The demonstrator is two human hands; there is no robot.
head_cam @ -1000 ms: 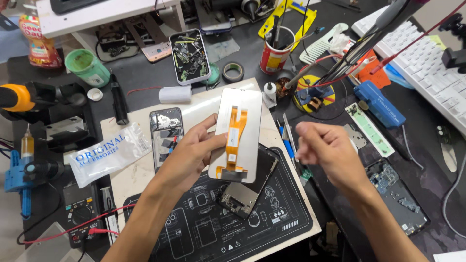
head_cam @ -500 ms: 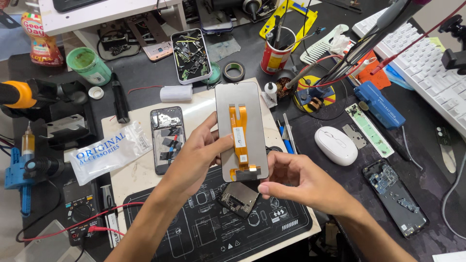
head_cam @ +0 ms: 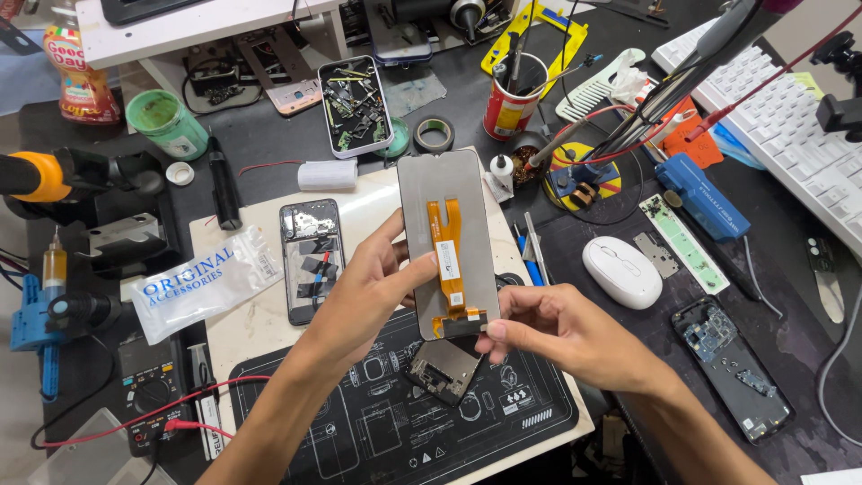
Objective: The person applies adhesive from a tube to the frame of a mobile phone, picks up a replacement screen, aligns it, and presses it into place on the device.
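Note:
I hold a grey phone display panel point(head_cam: 446, 187) upright over the bench, its back facing me, with an orange flex cable point(head_cam: 448, 258) running down its middle. My left hand point(head_cam: 364, 292) grips the panel's left edge. My right hand point(head_cam: 552, 330) pinches the bottom end at the cable's connector. Below the panel a small dark metal phone part point(head_cam: 442, 371) lies on the black repair mat point(head_cam: 359, 431). An opened phone body point(head_cam: 311, 260) lies on the white board to the left.
A clear plastic bag point(head_cam: 202, 281), multimeter point(head_cam: 153, 395) with red leads, white mouse point(head_cam: 622, 271), another opened phone point(head_cam: 732, 366), blue tool point(head_cam: 702, 196), tin of parts point(head_cam: 356, 105), red tool cup point(head_cam: 512, 99), tape roll point(head_cam: 433, 134), green jar point(head_cam: 166, 123) and keyboard point(head_cam: 790, 135) surround me.
My right hand moved left from the bench and took hold of the panel's bottom end. The panel has risen and now stands more upright.

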